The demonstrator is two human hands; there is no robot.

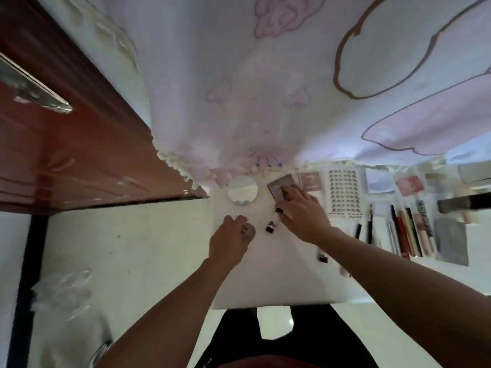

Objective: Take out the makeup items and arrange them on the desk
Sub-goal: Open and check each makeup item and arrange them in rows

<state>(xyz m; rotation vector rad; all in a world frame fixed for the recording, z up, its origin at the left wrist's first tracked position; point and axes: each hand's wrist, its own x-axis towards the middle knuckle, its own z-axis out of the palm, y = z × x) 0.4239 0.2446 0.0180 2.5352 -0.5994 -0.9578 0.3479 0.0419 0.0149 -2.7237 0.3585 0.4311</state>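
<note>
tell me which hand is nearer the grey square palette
Right. The right hand touches the grey palette. The left hand is apart from it, further left and closer to the person, holding a small lettered item.

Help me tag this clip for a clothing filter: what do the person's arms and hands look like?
The left forearm and right forearm are bare to the frame edge, with no sleeve in view. No watch, bracelet or glove shows on the left hand or right hand. Blur hides any ring or nail detail.

Right hand (303, 216) on grey palette (279, 189)
</note>
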